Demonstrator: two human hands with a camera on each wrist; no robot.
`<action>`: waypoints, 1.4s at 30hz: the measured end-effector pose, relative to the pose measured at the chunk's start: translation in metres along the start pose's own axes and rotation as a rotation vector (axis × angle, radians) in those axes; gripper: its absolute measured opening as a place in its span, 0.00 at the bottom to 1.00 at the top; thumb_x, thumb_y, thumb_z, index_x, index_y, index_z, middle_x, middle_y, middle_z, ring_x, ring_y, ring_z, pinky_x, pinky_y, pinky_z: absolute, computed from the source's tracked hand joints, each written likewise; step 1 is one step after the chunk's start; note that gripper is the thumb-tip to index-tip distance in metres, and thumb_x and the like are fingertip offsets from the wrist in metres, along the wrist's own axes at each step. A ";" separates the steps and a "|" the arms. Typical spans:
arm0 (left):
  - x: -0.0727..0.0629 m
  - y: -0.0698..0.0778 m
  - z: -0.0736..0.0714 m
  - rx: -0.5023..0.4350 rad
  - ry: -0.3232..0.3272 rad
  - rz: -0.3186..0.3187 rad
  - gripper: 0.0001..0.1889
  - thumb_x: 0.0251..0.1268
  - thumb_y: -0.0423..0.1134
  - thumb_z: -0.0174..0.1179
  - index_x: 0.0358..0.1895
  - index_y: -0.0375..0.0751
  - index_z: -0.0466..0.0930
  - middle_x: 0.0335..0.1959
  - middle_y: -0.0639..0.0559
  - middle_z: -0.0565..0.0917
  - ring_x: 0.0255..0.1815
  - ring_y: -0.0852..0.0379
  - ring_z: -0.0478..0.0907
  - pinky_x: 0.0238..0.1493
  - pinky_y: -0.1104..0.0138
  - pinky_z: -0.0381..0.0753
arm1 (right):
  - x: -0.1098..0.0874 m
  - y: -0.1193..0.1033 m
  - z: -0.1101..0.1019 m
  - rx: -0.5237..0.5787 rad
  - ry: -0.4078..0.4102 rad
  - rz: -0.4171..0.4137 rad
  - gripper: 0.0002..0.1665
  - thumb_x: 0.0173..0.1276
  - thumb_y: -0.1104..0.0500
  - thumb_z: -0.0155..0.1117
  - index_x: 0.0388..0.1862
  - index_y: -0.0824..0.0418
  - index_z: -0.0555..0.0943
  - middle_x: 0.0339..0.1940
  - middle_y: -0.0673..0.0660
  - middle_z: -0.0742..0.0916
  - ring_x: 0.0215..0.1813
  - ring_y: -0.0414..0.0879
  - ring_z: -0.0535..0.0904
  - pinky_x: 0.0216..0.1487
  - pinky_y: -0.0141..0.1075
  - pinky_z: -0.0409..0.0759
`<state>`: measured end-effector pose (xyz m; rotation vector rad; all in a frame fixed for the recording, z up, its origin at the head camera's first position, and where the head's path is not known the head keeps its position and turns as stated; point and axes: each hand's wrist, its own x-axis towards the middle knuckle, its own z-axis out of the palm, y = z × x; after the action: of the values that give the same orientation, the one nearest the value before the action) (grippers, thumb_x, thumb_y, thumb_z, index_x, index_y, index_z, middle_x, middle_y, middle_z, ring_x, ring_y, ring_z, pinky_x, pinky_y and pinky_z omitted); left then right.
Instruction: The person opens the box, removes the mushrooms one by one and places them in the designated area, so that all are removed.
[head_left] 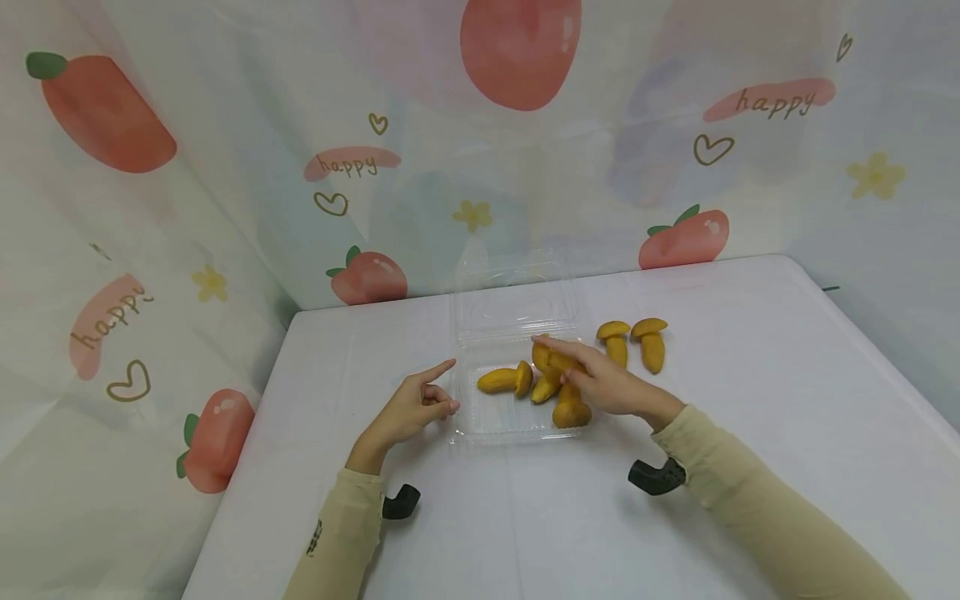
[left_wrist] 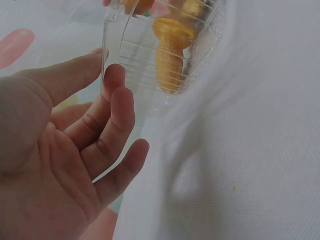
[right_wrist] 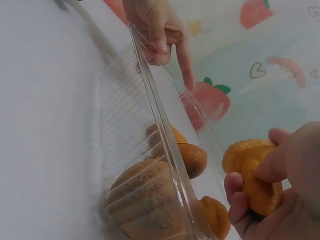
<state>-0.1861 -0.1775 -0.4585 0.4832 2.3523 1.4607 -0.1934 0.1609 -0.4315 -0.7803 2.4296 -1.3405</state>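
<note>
A clear hinged plastic box (head_left: 495, 421) lies on the table with its lid (head_left: 517, 308) raised at the back. Inside it are several yellow-brown toy mushrooms, one lying sideways on the left (head_left: 498, 381) and one with its cap toward the front right (head_left: 572, 410). Over the box's right side, my right hand (head_left: 611, 385) pinches a mushroom (right_wrist: 241, 156) between thumb and fingers. My left hand (head_left: 408, 408) is at the box's left rim, index finger stretched out, the other fingers loosely bent. Its fingertips are right at the clear wall in the left wrist view.
Two more mushrooms, one (head_left: 615, 343) beside the other (head_left: 650, 343), lie on the white table (head_left: 750, 400) to the right of the box. A curtain printed with fruit (head_left: 367, 277) and hearts hangs behind and at the left. Black curved pieces (head_left: 657, 477) sit by both wrists.
</note>
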 end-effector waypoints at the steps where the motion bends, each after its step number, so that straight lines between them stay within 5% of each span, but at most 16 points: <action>1: 0.000 0.000 0.000 0.002 0.000 0.000 0.39 0.67 0.30 0.64 0.79 0.36 0.57 0.31 0.43 0.84 0.29 0.61 0.74 0.32 0.73 0.71 | 0.000 0.000 0.000 0.008 0.002 -0.005 0.39 0.75 0.74 0.43 0.82 0.54 0.58 0.82 0.61 0.63 0.70 0.56 0.67 0.54 0.31 0.76; 10: 0.001 -0.001 0.000 0.004 0.004 0.001 0.39 0.67 0.29 0.64 0.79 0.35 0.57 0.29 0.48 0.83 0.28 0.61 0.74 0.31 0.73 0.71 | -0.001 0.001 -0.007 0.051 0.108 -0.057 0.34 0.73 0.71 0.49 0.77 0.58 0.62 0.75 0.64 0.71 0.71 0.63 0.70 0.68 0.57 0.71; 17: 0.000 0.000 0.000 0.007 -0.003 0.008 0.38 0.68 0.29 0.63 0.79 0.35 0.57 0.31 0.42 0.84 0.29 0.59 0.75 0.33 0.73 0.72 | -0.004 0.002 -0.016 0.046 0.152 -0.040 0.35 0.72 0.69 0.56 0.77 0.59 0.62 0.72 0.64 0.74 0.70 0.66 0.72 0.58 0.41 0.78; 26: 0.000 -0.002 0.000 0.005 0.002 0.014 0.39 0.67 0.29 0.64 0.79 0.36 0.57 0.30 0.48 0.84 0.28 0.62 0.75 0.32 0.73 0.72 | -0.009 0.003 -0.026 0.019 0.204 -0.057 0.34 0.72 0.69 0.60 0.75 0.62 0.64 0.67 0.67 0.78 0.66 0.66 0.76 0.52 0.27 0.78; 42: 0.001 -0.005 0.000 0.007 -0.002 0.033 0.38 0.67 0.29 0.64 0.79 0.33 0.57 0.32 0.37 0.85 0.28 0.61 0.74 0.31 0.73 0.71 | -0.027 0.013 -0.047 0.018 0.268 0.003 0.34 0.74 0.68 0.58 0.76 0.64 0.60 0.64 0.73 0.79 0.59 0.60 0.78 0.48 0.22 0.78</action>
<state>-0.1878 -0.1788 -0.4628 0.5273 2.3594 1.4666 -0.1972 0.2146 -0.4177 -0.6269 2.6127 -1.5524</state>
